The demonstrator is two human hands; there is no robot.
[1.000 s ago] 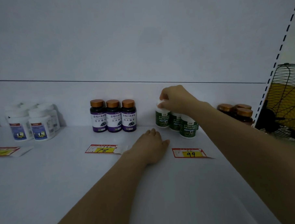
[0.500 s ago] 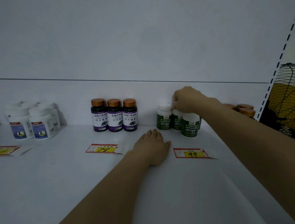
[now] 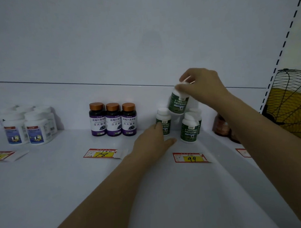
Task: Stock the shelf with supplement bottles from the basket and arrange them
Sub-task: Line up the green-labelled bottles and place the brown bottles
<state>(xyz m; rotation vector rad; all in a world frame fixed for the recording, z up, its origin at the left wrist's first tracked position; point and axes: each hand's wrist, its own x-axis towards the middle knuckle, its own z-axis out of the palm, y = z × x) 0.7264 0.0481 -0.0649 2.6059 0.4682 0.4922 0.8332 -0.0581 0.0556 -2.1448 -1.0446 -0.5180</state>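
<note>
Your right hand (image 3: 203, 84) pinches the green bottle (image 3: 178, 104) by its cap, tilted just below the grip, over the gap between two standing bottles (image 3: 189, 127); your flat left hand (image 3: 152, 143) touches one.

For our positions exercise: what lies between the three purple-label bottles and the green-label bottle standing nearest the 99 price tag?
In the head view, another green-label bottle stands there, with the left hand at its side.

White shelf (image 3: 63, 186) bears purple bottles (image 3: 113, 119), green bottles (image 3: 189, 129), white bottles (image 3: 35, 131) and price tags (image 3: 191, 157)
</note>
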